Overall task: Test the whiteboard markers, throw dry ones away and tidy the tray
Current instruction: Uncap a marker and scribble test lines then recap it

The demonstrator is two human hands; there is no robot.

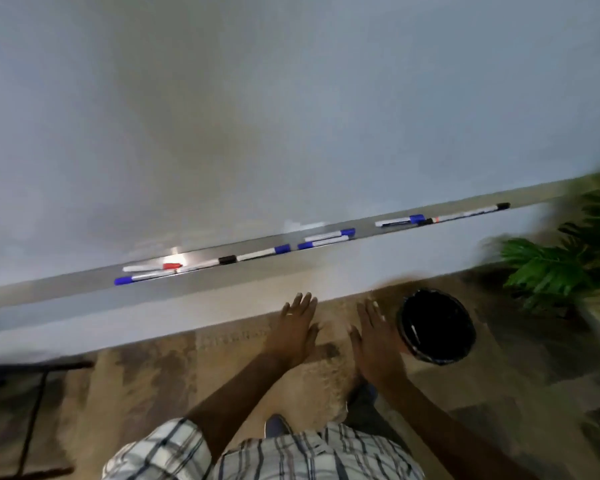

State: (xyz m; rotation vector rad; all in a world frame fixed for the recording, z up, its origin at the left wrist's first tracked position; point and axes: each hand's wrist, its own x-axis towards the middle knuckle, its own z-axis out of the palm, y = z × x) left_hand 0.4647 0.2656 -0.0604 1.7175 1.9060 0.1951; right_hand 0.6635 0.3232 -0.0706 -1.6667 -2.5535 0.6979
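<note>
Now | left hand [297, 327] grip wide | right hand [374, 336] grip wide | markers [326, 241] on tray [84, 284]

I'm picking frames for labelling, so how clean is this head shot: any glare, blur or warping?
Head view: a bright glare spot on the tray washes out the red marker; motion blur smears the plant at the right edge; wide-angle distortion tilts the tray line; both hands and the black bin look soft.

office: whiteboard [291, 116], marker tray [257, 268]
</note>
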